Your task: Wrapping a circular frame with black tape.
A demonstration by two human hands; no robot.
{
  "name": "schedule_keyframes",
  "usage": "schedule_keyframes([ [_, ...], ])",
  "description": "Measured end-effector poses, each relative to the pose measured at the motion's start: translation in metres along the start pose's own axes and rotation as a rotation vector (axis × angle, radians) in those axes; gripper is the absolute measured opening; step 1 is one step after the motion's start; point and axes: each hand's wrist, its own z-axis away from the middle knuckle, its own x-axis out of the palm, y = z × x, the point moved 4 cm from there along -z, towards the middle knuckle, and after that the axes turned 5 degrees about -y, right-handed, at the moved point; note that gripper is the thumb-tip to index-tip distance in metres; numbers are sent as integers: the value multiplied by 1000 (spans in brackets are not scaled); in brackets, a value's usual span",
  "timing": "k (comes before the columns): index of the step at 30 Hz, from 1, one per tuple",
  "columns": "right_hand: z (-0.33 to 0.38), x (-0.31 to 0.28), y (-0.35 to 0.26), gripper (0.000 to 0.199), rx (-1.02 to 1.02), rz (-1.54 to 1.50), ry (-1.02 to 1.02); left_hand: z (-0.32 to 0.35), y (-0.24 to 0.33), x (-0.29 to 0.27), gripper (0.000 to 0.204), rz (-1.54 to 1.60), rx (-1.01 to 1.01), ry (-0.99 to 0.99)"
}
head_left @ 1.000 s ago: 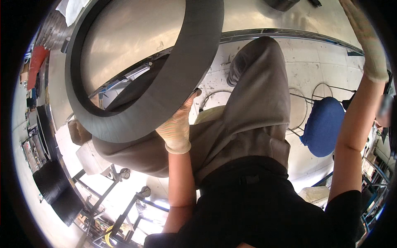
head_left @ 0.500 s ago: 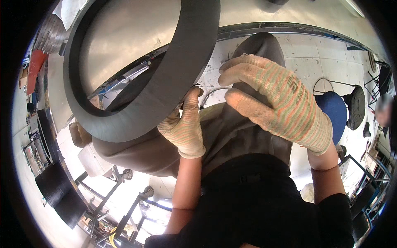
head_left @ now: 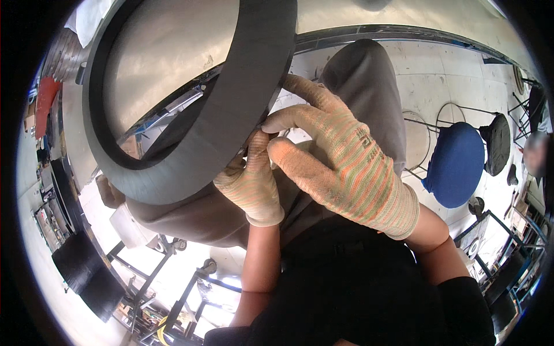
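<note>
Workshop floor, pale and cluttered, with a blue stool (head_left: 457, 163) at right. Both gloved hands meet at the big black ring's (head_left: 190, 155) lower edge: left hand (head_left: 252, 183) pinching it underneath, right hand (head_left: 340, 167) fingers curled, pressing. Such a thin pinch could let the ring slide off the lap.

Background stuff: a blue round stool (head_left: 457, 164) off to the right with a black stool (head_left: 497, 143) just beside it (wire-frame legs showing), some dark metal racks (head_left: 173, 294) lower left, pale tiled floor (head_left: 438, 75) underneath everything.

ring (head_left: 190, 155) left of both hands, stool (head_left: 456, 164) right
</note>
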Motion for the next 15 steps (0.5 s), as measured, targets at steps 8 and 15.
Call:
schedule_keyframes([
  [8, -3, 4, 10, 23, 70, -315, -27, -5, -10, -4, 28, 84, 41, 56],
  [15, -15, 20, 37, 26, -182, -358, 92, -29, -27, -17, 24, -100, -281, -213],
])
